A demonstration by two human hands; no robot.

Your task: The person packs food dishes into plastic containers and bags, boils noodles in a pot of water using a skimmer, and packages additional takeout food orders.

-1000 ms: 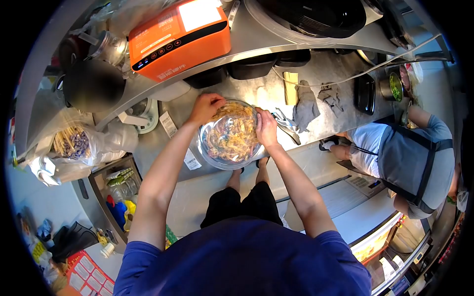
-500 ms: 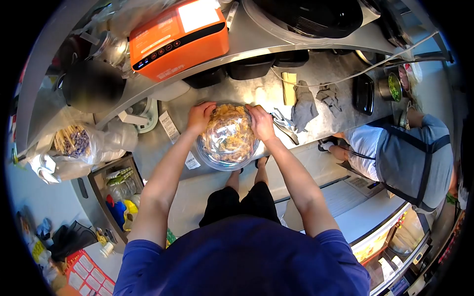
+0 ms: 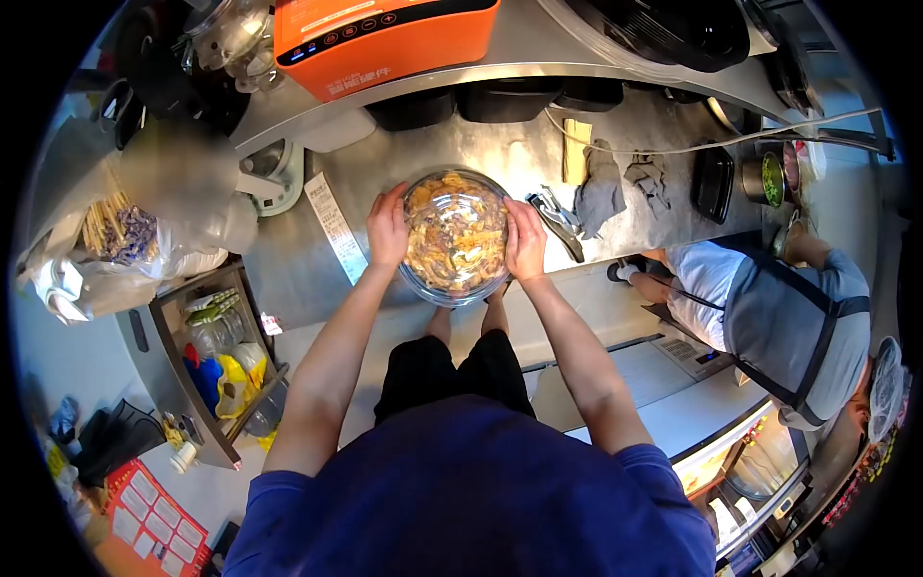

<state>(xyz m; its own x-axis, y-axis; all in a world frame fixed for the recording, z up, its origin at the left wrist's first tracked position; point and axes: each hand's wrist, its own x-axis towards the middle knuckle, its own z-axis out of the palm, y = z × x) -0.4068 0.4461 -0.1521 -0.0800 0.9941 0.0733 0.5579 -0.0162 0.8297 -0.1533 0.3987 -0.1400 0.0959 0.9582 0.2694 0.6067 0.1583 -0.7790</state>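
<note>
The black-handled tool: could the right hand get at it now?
Probably yes: the black-handled tool lies close beside the right hand with nothing visible between, but that hand is against the bowl.

Commercial-looking kitchen: steel counter, printed slip, black tubs, chopped greens.

Food in bowl: partly veiled by glare
Orange machine beyond bowl: top cut off
Round shape left of bowl: too blurred to identify
Paper strip left of bowl: print too small
</note>
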